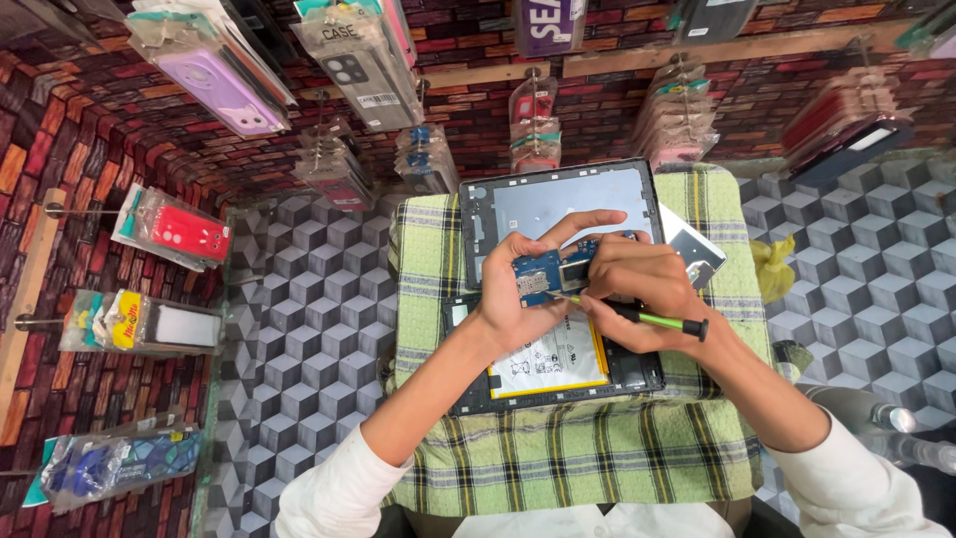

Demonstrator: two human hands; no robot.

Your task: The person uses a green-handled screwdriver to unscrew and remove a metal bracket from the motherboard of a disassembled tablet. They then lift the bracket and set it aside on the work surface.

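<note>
Blue circuit board (546, 271) sits pinched in our left hand (518, 289) above the opened tablet (558, 369); our right hand (637, 289) grips a green-handled screwdriver (647, 319) against it.

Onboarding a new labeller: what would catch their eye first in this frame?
At the centre, the left hand holds a blue circuit board while the right hand works at it with a green-handled screwdriver. Beneath them an opened tablet with its white battery exposed lies on a green checked cloth, its back cover just beyond. Packaged phone cases hang on the brick-pattern wall.
</note>
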